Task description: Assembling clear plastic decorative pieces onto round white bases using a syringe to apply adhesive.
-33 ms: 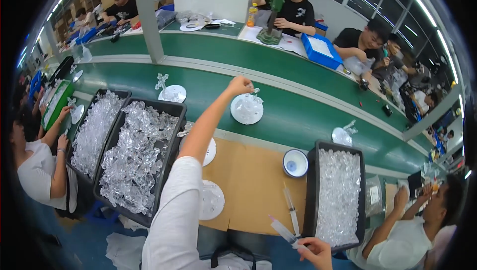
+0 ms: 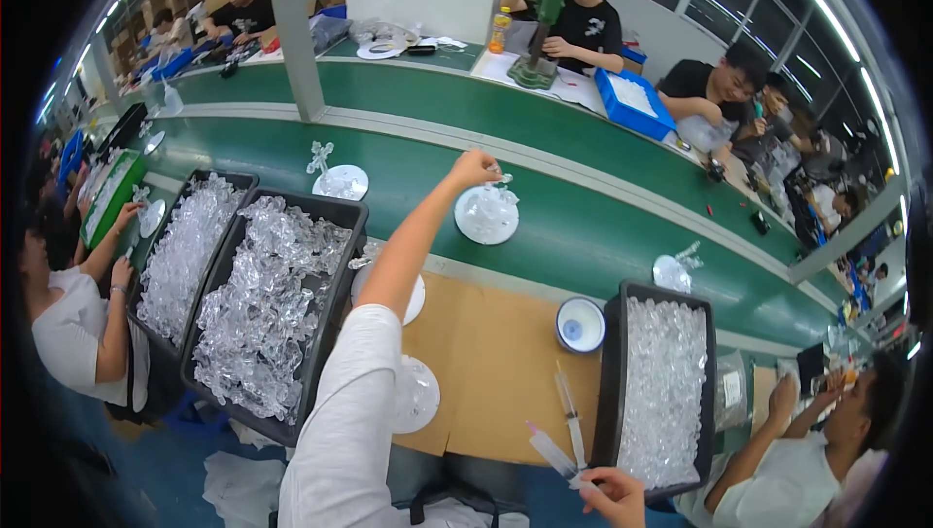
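Reaching far across the green conveyor belt (image 2: 603,227), the left hand (image 2: 473,169) pinches closed on a clear crystal ornament (image 2: 489,205) standing on a round white disc (image 2: 486,217), directly beneath the fingers. Open belt lies left and right of it. Near the lower edge, the right hand (image 2: 612,494) grips a syringe (image 2: 554,452), its long axis pointing far-left, just beside the black tray of clear beads (image 2: 664,387).
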`<move>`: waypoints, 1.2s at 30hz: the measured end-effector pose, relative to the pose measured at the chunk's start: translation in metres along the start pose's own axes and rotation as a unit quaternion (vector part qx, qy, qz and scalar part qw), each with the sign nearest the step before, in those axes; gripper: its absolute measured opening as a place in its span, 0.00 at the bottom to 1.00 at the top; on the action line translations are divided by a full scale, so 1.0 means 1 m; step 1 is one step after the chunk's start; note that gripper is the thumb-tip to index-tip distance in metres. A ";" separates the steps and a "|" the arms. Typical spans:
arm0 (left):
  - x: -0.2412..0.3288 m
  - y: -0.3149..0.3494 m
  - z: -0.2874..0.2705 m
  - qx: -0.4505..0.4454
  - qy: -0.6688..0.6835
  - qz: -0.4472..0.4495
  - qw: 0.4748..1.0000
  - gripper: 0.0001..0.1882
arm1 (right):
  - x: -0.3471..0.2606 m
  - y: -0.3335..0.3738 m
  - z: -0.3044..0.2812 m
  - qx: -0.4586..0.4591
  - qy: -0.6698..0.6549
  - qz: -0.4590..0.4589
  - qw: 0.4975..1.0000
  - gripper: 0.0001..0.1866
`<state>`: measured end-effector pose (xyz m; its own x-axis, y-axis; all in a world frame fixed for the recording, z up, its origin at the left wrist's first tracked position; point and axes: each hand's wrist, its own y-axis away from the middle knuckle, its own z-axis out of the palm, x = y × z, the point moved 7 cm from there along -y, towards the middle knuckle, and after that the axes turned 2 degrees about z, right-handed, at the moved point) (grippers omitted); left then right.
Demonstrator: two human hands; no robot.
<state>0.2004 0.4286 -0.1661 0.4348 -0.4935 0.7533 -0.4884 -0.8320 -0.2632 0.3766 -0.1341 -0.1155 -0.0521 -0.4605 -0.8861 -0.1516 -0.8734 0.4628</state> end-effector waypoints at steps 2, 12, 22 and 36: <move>-0.015 -0.001 -0.002 -0.009 0.010 -0.020 1.000 0.17 | -0.001 -0.008 0.011 -0.021 0.024 -0.005 0.999 0.11; -0.082 0.121 -0.245 0.208 -0.477 -0.207 0.828 0.16 | 0.004 -0.038 0.004 0.088 -0.033 0.038 0.995 0.11; -0.100 0.114 -0.223 0.236 -0.295 -0.151 0.913 0.05 | -0.005 -0.011 -0.001 0.118 -0.051 0.001 0.992 0.11; 0.152 0.133 -0.079 0.002 -0.194 0.167 0.967 0.05 | 0.010 0.019 -0.009 0.107 -0.060 -0.076 0.990 0.10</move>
<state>0.1421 0.2632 -0.0385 0.5048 -0.7926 0.3421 -0.6482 -0.6097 -0.4561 0.3822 -0.1569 -0.1154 -0.1269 -0.2940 -0.9473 -0.3721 -0.8712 0.3202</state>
